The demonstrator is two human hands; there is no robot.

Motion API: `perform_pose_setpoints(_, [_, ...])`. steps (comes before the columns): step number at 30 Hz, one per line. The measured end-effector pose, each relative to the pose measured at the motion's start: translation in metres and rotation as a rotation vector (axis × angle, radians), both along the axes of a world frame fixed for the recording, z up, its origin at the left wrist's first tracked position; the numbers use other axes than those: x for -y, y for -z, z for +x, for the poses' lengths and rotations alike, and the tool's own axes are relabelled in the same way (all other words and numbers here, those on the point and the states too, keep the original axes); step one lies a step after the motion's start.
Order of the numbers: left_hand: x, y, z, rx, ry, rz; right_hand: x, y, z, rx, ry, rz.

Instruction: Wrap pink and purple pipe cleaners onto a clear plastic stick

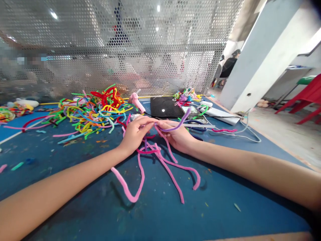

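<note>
My left hand (135, 132) and my right hand (177, 134) meet at the middle of the blue table (100, 201), fingertips pinched together. Between them they hold a purple pipe cleaner (179, 124), whose free end curves up to the right over my right hand. Several pink pipe cleaners (172, 175) hang and spread from beneath the fingers towards me, one bent in a V at the left. A darker pink loop (149, 152) and a short purple piece (145, 144) show just below the hands. The pinch point itself is partly hidden by fingers.
A tangled pile of coloured pipe cleaners (92, 113) lies at the back left. Behind the hands are a pink tool (137, 102), a black pad (165, 107), a colourful bundle (187, 96) and a white power strip (220, 115) with cables. A perforated metal screen (150, 50) rises behind.
</note>
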State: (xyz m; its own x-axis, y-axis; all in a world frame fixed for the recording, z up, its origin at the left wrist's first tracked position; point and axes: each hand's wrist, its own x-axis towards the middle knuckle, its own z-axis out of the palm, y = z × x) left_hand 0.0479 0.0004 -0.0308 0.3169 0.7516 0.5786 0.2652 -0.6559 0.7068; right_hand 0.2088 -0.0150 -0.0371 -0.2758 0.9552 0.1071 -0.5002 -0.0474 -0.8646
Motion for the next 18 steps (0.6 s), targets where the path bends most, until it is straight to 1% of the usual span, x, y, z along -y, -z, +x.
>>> perform_pose_setpoints(3, [0.0012, 0.0001, 0.0015, 0.061, 0.026, -0.106, 0.0, 0.0005, -0.0008, 0.012, 0.023, -0.021])
perform_pose_setpoints(6, [0.0018, -0.0012, 0.0024, 0.081, 0.038, -0.117, 0.0018, -0.0008, -0.0009, 0.008, 0.061, -0.038])
perform_pose_setpoints(10, [0.0, -0.0023, 0.003, 0.109, 0.052, -0.149, 0.0033, -0.0023, -0.0003, 0.0, 0.074, -0.055])
perform_pose_setpoints(16, [-0.0043, 0.0018, 0.0044, 0.239, 0.085, -0.252, 0.0005, 0.0004, 0.0012, 0.016, 0.06, -0.046])
perform_pose_setpoints(18, [-0.0047, 0.0033, 0.0044, 0.25, 0.091, -0.263, -0.0002, 0.0016, 0.0013, 0.02, 0.065, -0.038])
